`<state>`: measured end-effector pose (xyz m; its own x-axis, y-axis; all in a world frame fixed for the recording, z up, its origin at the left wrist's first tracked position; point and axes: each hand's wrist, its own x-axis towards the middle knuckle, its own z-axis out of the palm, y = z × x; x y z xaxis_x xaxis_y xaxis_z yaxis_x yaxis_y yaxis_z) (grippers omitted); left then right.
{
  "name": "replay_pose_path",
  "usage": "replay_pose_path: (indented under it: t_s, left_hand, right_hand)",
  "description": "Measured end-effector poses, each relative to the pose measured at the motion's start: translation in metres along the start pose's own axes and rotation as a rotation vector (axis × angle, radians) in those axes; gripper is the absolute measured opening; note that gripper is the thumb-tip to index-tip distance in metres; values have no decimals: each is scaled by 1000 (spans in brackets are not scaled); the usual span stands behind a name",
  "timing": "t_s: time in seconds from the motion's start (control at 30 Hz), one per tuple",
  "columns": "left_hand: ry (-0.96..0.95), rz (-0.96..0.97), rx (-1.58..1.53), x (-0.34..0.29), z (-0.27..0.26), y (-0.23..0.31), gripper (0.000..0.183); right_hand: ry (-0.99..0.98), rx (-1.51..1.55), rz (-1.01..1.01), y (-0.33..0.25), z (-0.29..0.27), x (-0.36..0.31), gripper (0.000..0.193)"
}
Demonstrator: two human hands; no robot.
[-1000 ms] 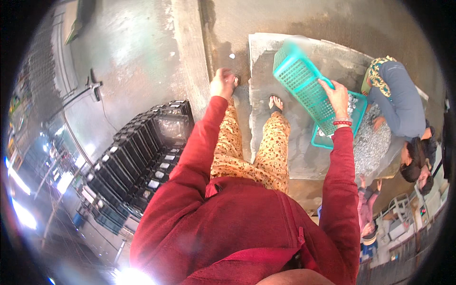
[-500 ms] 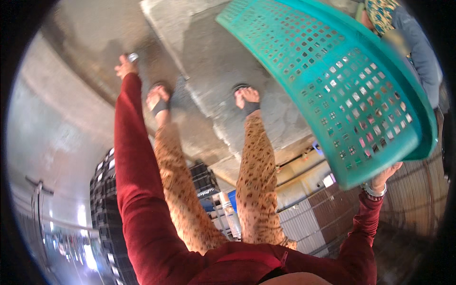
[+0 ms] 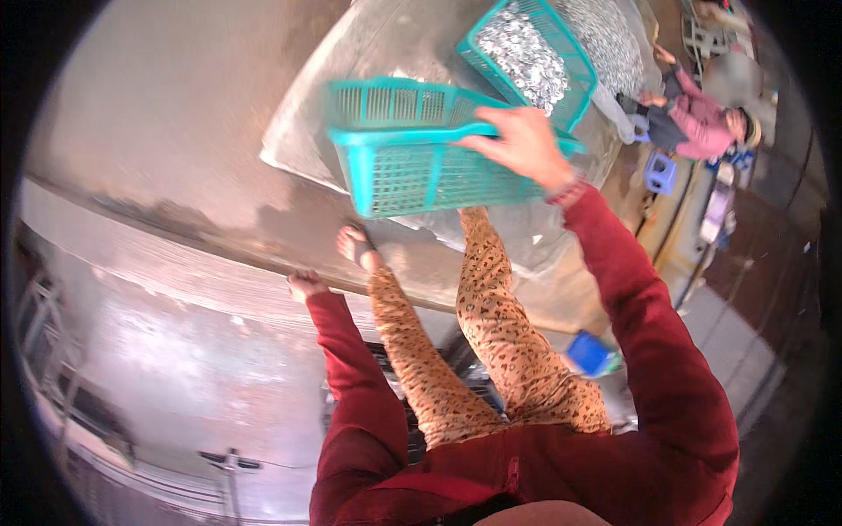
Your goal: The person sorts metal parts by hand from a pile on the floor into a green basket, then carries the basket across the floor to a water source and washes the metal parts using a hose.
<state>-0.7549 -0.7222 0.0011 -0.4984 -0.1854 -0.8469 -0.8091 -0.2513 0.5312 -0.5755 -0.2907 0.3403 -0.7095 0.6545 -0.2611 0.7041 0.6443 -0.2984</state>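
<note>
My right hand (image 3: 519, 145) grips the near rim of a teal plastic basket (image 3: 403, 180) with perforated walls. The basket hangs in front of my legs, blurred by motion; its inside is mostly hidden. Out to the left, my left hand (image 3: 306, 285) is closed in a fist beside a low pale ledge. Whether anything is inside that fist cannot be seen. Beyond the held basket stands a second teal basket (image 3: 579, 77), heaped with small silvery pieces. Its near part is covered by the held basket and my right hand.
A pile of small silvery pieces (image 3: 605, 39) lies on the sheet-like grey floor patch behind the second basket. At the right, a person in pink (image 3: 706, 123) sits by the pile, near a blue plastic stool (image 3: 660, 173). A blue object (image 3: 589, 353) lies beside my right leg.
The held basket has swung from the right to in front of me, and my view has turned. My left hand, beside something small and silvery before, is now a fist. The filled basket has come into view.
</note>
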Motion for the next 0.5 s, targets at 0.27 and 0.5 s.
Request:
replay_pose_path:
  t_s: [0.27, 0.5]
  left_hand:
    - [-922, 716, 752, -460, 252, 148, 19]
    - [-1792, 1287, -53, -721, 291, 46, 27]
  right_hand:
    - [-14, 170, 168, 27, -4, -89, 48]
    - [-388, 461, 286, 24, 32, -249, 40]
